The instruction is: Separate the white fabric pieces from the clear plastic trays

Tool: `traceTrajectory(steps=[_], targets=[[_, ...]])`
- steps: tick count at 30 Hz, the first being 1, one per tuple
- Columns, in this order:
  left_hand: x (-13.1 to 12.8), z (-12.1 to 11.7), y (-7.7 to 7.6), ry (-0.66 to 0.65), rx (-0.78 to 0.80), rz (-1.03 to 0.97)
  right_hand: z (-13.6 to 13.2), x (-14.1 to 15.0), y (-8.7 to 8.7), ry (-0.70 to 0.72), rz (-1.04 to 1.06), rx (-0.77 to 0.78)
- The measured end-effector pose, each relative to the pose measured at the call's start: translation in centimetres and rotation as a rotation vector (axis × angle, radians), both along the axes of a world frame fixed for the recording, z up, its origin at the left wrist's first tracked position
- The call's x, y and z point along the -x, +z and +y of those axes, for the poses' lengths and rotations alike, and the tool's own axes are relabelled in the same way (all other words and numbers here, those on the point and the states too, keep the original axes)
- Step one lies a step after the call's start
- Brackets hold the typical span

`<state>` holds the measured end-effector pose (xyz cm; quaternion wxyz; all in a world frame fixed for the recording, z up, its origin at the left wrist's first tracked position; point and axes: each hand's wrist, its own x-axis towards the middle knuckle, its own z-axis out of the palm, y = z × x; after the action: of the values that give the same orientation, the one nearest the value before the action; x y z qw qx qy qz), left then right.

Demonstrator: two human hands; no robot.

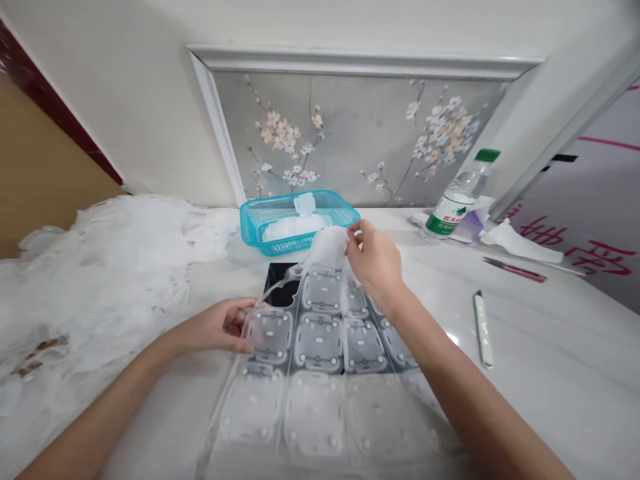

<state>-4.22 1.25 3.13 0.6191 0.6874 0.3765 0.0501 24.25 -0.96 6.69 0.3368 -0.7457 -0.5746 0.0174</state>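
A translucent, soft plastic sheet (319, 341) with rows of rounded-square pieces lies on the white table, its upper part over a black board (280, 272). At the sheet's left edge, my left hand (225, 327) is closed on it, thumb towards me, with the other fingers partly curled and hidden. My right hand (373, 260) pinches a lifted flap of thin translucent film (327, 247) at the far end of the sheet. From this flap a narrow strip runs down towards my left hand. A gap in the sheet shows the black board beneath.
Behind the sheet stands a blue plastic basket (253, 227) holding translucent pieces. A large heap of film scraps (125, 287) covers the left side. At right are a water bottle (450, 207), crumpled wrappers (520, 241), a red-handled tool (517, 269) and a pale-handled cutter (483, 330).
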Motion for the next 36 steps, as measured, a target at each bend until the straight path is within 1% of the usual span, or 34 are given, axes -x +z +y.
traceTrajectory(steps=[1, 2, 3, 5, 7, 8, 9, 10, 12, 13, 14, 15, 17, 18, 20, 24, 27, 30, 33, 35, 36], targets=[[0.0, 0.0, 0.0, -0.031, 0.022, 0.01, 0.2, -0.3, -0.2, -0.001, 0.064, -0.051], [-0.1, -0.1, 0.0, -0.033, 0.028, 0.002, 0.4, -0.7, -0.4, 0.0, 0.133, -0.106], [-0.3, -0.1, 0.0, -0.002, 0.022, -0.023, 0.7, -1.0, -0.6, 0.007, 0.203, -0.156], [-0.7, -0.2, -0.3, 0.154, -0.023, -0.124, 1.3, -1.8, -1.1, 0.049, 0.327, -0.212], [-1.1, -0.3, -0.5, 0.338, -0.062, -0.227, 1.8, -2.2, -1.6, 0.142, 0.418, -0.188], [-1.3, -0.3, -0.6, 0.396, -0.075, -0.251, 1.9, -2.1, -1.8, 0.193, 0.441, -0.162], [-1.3, -0.3, -0.7, 0.411, -0.084, -0.249, 1.9, -1.9, -2.0, 0.223, 0.445, -0.143], [-1.2, -0.3, -0.7, 0.392, -0.091, -0.234, 1.8, -1.3, -2.1, 0.228, 0.433, -0.14], [-1.0, -0.2, -0.8, 0.294, -0.096, -0.174, 1.2, 0.4, -2.5, 0.204, 0.374, -0.181], [-0.8, -0.2, -0.8, 0.241, -0.083, -0.142, 0.8, 1.5, -2.8, 0.214, 0.336, -0.209], [-0.6, -0.2, -0.8, 0.2, -0.058, -0.121, 0.3, 2.7, -3.1, 0.269, 0.297, -0.225], [-0.6, -0.2, -0.8, 0.18, -0.034, -0.113, -0.2, 4.0, -3.6, 0.393, 0.241, -0.213], [-0.5, -0.2, -0.8, 0.189, -0.003, -0.141, -1.1, 6.2, -4.6, 0.669, 0.112, -0.152], [-0.6, -0.3, -0.9, 0.204, 0.004, -0.166, -1.5, 7.0, -5.2, 0.755, 0.056, -0.113], [-0.7, -0.3, -0.9, 0.234, 0.007, -0.208, -2.2, 8.1, -6.0, 0.819, -0.027, -0.055], [-0.7, -0.3, -1.0, 0.261, 0.011, -0.242, -2.8, 8.5, -6.7, 0.816, -0.077, -0.043], [-0.6, -0.2, -1.1, 0.255, 0.009, -0.269, -2.7, 8.5, -6.9, 0.831, -0.008, -0.044], [-0.6, -0.1, -1.4, 0.26, -0.018, -0.257, -2.3, 8.4, -7.3, 0.86, 0.217, -0.049], [-0.8, -0.2, -1.5, 0.27, -0.066, -0.223, -1.8, 8.3, -7.4, 0.856, 0.425, -0.007], [-1.0, -0.3, -1.4, 0.274, -0.082, -0.207, -1.7, 8.2, -7.3, 0.853, 0.453, 0.026], [-1.1, -0.4, -1.3, 0.276, -0.083, -0.2, -1.7, 8.2, -7.3, 0.857, 0.422, 0.032]])
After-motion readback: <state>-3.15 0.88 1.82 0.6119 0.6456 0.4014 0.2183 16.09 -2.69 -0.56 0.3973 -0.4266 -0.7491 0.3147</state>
